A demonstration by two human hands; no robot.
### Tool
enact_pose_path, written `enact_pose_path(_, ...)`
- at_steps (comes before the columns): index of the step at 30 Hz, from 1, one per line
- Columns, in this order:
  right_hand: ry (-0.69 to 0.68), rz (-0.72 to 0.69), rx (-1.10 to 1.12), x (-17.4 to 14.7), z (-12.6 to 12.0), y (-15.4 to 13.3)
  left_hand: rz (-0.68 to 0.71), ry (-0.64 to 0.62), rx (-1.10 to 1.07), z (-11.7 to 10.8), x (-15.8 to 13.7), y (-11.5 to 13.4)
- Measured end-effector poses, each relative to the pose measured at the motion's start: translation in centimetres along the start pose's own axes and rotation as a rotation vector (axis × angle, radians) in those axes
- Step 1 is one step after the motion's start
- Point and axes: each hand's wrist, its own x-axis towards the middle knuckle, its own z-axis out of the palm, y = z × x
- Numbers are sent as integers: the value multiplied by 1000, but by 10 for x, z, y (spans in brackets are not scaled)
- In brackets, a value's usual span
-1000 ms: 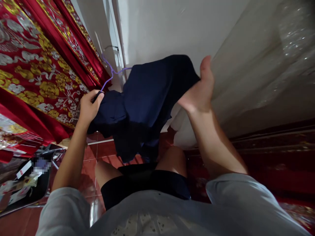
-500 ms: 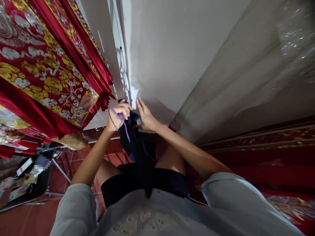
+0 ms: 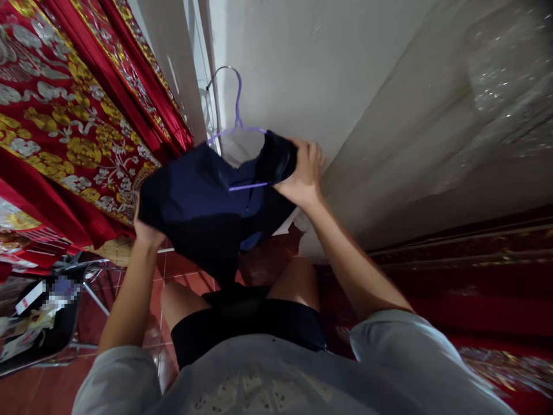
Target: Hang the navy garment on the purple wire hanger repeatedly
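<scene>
A navy and black shirt (image 3: 194,193) is spread out in front of me, its neckline facing the wall. A purple hanger (image 3: 238,109) sits inside its neck, the bare metal hook pointing up, and part of its lower bar shows across the chest. At the shirt's left shoulder is my left hand (image 3: 147,227), closed round the cloth with its fingers mostly hidden behind. My right hand (image 3: 306,170) grips the right shoulder, thumb in front near the hanger's bar. The lower cloth hangs toward my knees.
Red brocade drapes (image 3: 86,115) with gold and silver flowers hang at left. Below them a black folding chair (image 3: 47,340) carries small items. A pale wall (image 3: 302,69) stands ahead, with plastic sheeting (image 3: 432,144) at right. Red tiles (image 3: 173,259) cover the floor.
The bunched shirt has been lifted and spread wide. The hanger, earlier hanging at my left hand, now sits in the neck, hook up. My hands have moved apart to the shoulders.
</scene>
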Motion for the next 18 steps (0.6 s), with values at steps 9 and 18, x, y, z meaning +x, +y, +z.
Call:
enact_pose_path(9,-72,-143,169,14,-7,-40,-220,717,-40,25,-61,-43)
enact_pose_path(18,140,439,638,-99,62,-64,-453,882,-330,93,-90,-56)
